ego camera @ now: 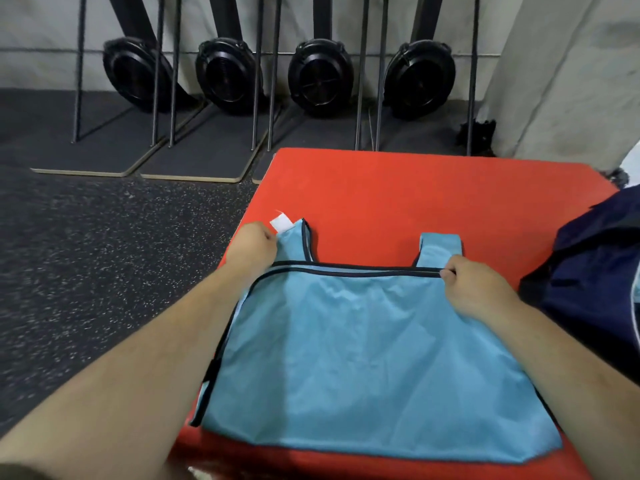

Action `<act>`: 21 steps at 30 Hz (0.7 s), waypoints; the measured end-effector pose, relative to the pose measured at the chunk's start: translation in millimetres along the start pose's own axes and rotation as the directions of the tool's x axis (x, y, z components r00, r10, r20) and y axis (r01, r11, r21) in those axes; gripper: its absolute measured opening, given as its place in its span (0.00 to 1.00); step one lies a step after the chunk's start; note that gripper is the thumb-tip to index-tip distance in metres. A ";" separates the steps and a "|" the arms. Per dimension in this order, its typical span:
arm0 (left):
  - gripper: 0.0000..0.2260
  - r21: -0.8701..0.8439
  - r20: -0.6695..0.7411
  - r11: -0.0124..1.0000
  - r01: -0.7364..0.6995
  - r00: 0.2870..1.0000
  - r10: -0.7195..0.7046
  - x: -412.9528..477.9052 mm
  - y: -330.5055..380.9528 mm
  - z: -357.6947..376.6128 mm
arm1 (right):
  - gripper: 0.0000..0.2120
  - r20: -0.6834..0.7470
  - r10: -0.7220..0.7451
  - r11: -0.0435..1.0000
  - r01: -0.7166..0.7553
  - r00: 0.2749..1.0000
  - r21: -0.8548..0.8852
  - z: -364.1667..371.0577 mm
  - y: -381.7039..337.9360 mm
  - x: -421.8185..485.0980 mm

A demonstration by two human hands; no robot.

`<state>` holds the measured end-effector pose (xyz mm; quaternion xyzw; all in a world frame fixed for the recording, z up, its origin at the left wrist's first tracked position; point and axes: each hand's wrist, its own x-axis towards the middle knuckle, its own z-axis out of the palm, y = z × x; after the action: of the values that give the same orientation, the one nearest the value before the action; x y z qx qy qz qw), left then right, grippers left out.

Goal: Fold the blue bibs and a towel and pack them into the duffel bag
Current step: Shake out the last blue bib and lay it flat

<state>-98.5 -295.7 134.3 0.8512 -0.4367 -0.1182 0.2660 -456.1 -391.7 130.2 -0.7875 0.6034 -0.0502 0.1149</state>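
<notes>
A light blue bib (363,358) lies spread flat on a red padded mat (398,195), its two shoulder straps pointing away from the person and its hem toward them. Dark piping runs along the neckline and down the left side edge. A white label (281,224) sticks out at the tip of the left strap.

The left hand (254,245) sits at the bib's far left corner, its grip pinching the cloth at the base of the left strap, just below the label. The right hand (474,285) is at the far right corner, fingers curled, its grip pinching the dark piping of the neckline just beneath the right strap. Both forearms reach across the bib's sides, and the cloth between the hands lies fairly smooth, with light creases.

To the right, touching the mat's edge, sits a dark navy duffel bag (595,271), only partly in view. The mat rests on a dark speckled rubber floor (104,271). Beyond it, along the pale wall, four black fan-wheel rowing machines (318,77) stand on end in a row, with thin metal rods (258,71) upright in front of them
</notes>
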 end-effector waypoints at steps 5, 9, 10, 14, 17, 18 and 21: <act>0.09 -0.174 -0.216 0.985 -0.005 0.976 -0.033 3.7 3.5 -13.8 | 0.08 0.011 0.002 1.000 -0.002 1.000 -0.018 -1.3 -1.4 0.3; 0.16 -0.074 -0.102 0.977 -0.199 0.976 0.191 3.2 -5.4 -23.5 | 0.08 0.022 -0.001 1.000 0.001 1.000 -0.023 -4.1 -1.7 -0.7; 0.12 -0.030 -0.064 0.967 -0.254 0.966 0.252 1.0 -5.7 -24.6 | 0.08 0.021 -0.005 1.000 0.005 1.000 -0.024 -5.0 -2.1 -1.1; 0.09 -0.062 0.350 0.953 -0.296 0.888 0.298 -16.3 -1.6 -28.4 | 0.08 -0.005 -0.010 1.000 0.011 1.000 0.018 -10.1 -3.5 -4.9; 0.12 0.124 0.449 0.922 -0.368 0.849 0.278 -22.4 -5.8 -27.9 | 0.08 -0.044 -0.025 0.998 0.027 0.999 0.051 -13.1 -6.5 -8.0; 0.11 0.168 0.430 0.916 -0.366 0.863 0.266 -22.2 -7.1 -28.3 | 0.08 -0.058 -0.035 0.997 0.039 0.998 0.063 -14.3 -7.6 -9.1; 0.07 0.213 0.419 0.919 -0.332 0.881 0.221 -25.0 -4.5 -33.0 | 0.08 -0.105 -0.064 0.990 0.076 0.992 0.117 -20.0 -9.3 -13.3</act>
<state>-95.8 -261.9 158.5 0.7679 -0.6106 -0.1816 0.0667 -455.4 -379.0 152.6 -0.7963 0.5761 -0.1306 0.1300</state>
